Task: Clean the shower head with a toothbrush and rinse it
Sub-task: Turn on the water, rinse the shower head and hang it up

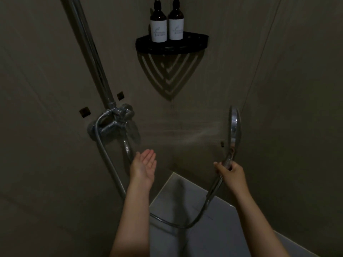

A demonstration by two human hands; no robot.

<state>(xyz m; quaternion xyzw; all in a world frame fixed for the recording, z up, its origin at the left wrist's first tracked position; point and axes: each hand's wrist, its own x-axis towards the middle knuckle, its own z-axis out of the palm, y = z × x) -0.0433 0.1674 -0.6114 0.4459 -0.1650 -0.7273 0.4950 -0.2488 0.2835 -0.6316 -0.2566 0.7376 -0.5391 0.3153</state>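
Right hand (231, 173) clenched the wet, likely slippery shower head (235, 127) low on its stiff handle; left hand (143, 166) lay released, palm up.

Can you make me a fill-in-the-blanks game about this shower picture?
1. The shower head is held by the ____ hand.
2. The left hand is open with its palm facing ____.
3. The corner shelf holds ____ brown bottles.
4. Spray leaves the shower head toward the person's ____.

Missing words: right; up; two; left
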